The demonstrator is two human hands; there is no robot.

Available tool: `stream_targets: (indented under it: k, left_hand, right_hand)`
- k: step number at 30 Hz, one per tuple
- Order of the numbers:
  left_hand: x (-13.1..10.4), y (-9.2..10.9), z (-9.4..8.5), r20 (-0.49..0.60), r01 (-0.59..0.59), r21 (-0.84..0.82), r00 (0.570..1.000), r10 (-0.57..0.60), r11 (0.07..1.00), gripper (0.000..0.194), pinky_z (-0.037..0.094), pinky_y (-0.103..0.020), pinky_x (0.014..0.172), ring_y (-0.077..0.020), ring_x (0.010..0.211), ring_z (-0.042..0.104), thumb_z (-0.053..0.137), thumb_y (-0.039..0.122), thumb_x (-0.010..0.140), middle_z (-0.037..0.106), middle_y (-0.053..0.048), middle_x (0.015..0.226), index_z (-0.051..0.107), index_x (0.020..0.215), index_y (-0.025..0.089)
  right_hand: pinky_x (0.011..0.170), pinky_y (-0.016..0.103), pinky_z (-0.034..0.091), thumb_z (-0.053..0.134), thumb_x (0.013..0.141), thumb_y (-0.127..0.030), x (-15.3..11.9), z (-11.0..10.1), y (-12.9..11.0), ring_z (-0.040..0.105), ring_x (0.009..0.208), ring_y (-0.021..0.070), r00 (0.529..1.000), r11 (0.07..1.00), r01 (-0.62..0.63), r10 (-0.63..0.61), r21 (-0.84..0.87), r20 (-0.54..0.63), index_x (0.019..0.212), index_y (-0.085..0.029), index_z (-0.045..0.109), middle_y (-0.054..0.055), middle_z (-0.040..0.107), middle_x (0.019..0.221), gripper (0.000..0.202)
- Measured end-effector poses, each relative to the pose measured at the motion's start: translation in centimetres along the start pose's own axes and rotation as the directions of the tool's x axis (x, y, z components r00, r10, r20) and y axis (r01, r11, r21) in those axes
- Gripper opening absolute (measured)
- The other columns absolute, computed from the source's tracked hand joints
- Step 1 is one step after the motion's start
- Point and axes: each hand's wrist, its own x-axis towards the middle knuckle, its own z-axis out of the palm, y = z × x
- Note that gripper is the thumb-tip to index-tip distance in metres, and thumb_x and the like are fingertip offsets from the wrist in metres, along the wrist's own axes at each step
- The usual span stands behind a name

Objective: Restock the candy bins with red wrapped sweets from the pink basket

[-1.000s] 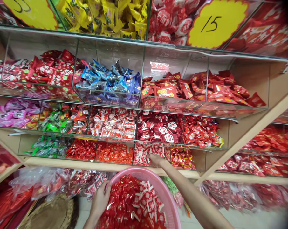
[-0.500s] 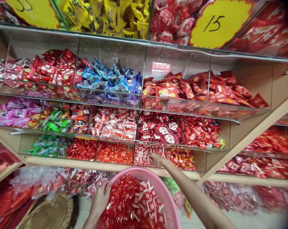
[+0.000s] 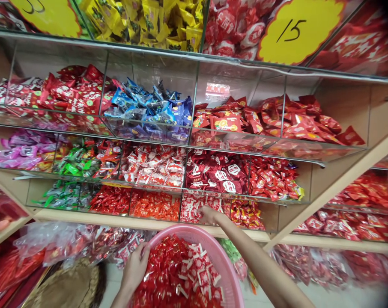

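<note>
My left hand (image 3: 136,262) grips the left rim of a round pink plastic basket (image 3: 224,256), thumb over the edge. Inside it lie red-wrapped candies (image 3: 163,269) on the left and red-and-white wrapped candies (image 3: 202,267) on the right. Beyond the basket, my right hand (image 3: 210,215) is at the lowest shelf, over the front of a compartment of red-and-white wrapped candies (image 3: 190,207). Its fingers are curled and closed; what is between them, if anything, is too small to make out.
Glass-fronted shelves (image 3: 149,136) with divided compartments of wrapped candies rise ahead. A wooden ledge (image 3: 117,218) runs behind the basket. Under it lie plastic bags of candies (image 3: 62,244). A brown round container (image 3: 68,284) stands at lower left. Yellow price tags (image 3: 298,32) hang above.
My right hand has shifted very slightly left over the red-and-white candies. My left hand and the basket stay in place.
</note>
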Motion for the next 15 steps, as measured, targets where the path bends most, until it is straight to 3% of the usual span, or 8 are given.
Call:
stream_targets:
  k: [8, 15]
  left_hand:
    - [-0.06, 0.12, 0.01, -0.013, -0.016, -0.017, 1.000, 0.016, 1.000, 0.034, 0.045, -0.025, 0.061, -0.0164, 0.059, 0.062, 0.035, 0.046, 0.079, 0.068, 0.000, 0.071, 0.058, 0.090, 0.022]
    - [-0.05, -0.05, 0.08, 0.009, -0.010, -0.016, 1.000, 0.010, 1.000, 0.035, 0.045, -0.026, 0.063, -0.0174, 0.062, 0.062, 0.034, 0.047, 0.080, 0.067, -0.001, 0.073, 0.056, 0.091, 0.022]
  right_hand:
    - [0.045, 0.016, 0.031, 0.062, 0.059, -0.020, 0.24, -0.27, 0.69, 0.038, 0.048, 0.0053, 0.996, 0.987, -0.034, 0.020, 0.155, 0.089, 0.064, -0.017, 0.046, -0.009, 0.037, 0.051, 0.017]
    - [0.046, 0.017, 0.026, 0.060, 0.061, -0.015, 0.08, -0.47, 0.15, 0.036, 0.051, 0.0052, 0.998, 0.996, 0.052, -0.050, 0.066, -0.023, 0.062, -0.015, 0.047, -0.008, 0.039, 0.055, 0.013]
